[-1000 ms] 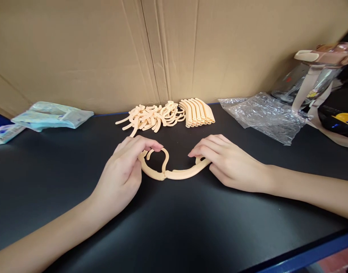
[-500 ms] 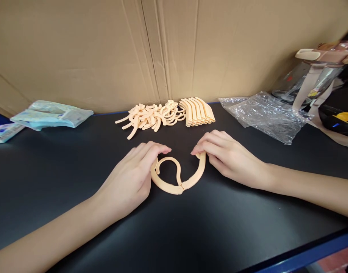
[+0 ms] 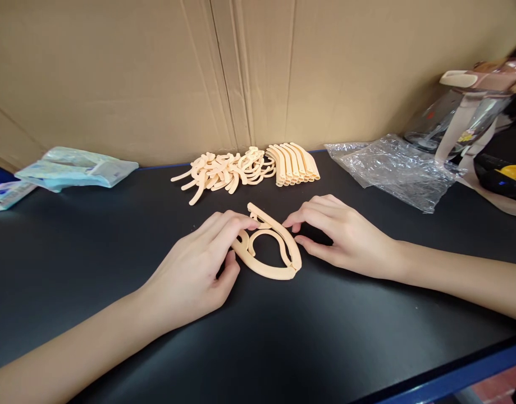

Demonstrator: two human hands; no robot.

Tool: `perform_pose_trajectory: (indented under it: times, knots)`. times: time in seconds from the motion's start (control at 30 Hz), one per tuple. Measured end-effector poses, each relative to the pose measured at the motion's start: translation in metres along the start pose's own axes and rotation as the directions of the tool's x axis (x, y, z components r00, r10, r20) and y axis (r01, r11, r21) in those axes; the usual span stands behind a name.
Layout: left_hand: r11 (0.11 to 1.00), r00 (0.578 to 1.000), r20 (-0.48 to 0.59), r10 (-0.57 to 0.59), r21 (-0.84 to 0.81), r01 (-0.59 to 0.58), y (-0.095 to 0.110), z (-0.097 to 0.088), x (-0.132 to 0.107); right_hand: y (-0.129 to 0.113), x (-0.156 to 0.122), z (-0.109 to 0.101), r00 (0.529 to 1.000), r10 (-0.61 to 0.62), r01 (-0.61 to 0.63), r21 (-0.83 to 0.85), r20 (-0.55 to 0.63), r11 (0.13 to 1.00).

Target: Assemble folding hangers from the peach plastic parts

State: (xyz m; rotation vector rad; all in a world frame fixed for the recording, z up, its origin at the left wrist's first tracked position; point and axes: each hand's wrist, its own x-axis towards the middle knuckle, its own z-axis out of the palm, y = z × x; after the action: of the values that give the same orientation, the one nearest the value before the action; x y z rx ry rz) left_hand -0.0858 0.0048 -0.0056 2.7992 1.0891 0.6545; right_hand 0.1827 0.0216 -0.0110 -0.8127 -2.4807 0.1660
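Observation:
A beige folding clothes hanger (image 3: 264, 272) lies on the black table, its two curved arms joined at the lower right. Its hook (image 3: 264, 233) is folded inward between the arms. My left hand (image 3: 207, 258) grips the left arm's end, with the index finger reaching toward the upper end of the other arm. Beside the right arm, my right hand (image 3: 329, 227) has its thumb and fingers apart. Its index fingertip is at the arm's outer side; whether it touches I cannot tell.
Behind the hanger lie a loose pile of beige hook pieces (image 3: 222, 171) and a neat stack of curved hanger arms (image 3: 293, 164). Clear plastic wrap (image 3: 401, 168) and a strapped bottle (image 3: 464, 118) are at the right. A light-blue packet (image 3: 76, 168) sits left. Cardboard (image 3: 135, 84) stands behind.
The hanger's right arm has swung inward to the left, and the joint has shifted right. My right hand has let go of that arm, its fingers spreading.

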Motion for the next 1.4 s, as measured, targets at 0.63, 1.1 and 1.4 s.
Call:
perform_pose_trajectory:
  times: [0.63,1.1,1.4]
  knots:
    - [0.998,0.998,0.059,0.006,-0.066,-0.002,0.004,-0.003,0.004,-0.004,0.0,-0.005,0.994,-0.097,0.091,0.118,0.043,0.989]
    - [0.948,0.942,0.117,-0.315,0.082,0.307,-0.005,-0.009,0.004,-0.005,0.0,-0.005,0.986,-0.135,0.134,0.024,0.096,0.991]
    - [0.854,0.818,0.245,-0.52,0.127,0.504,-0.051,-0.039,0.008,-0.004,-0.001,-0.003,0.98,-0.167,0.167,0.01,0.106,0.986]
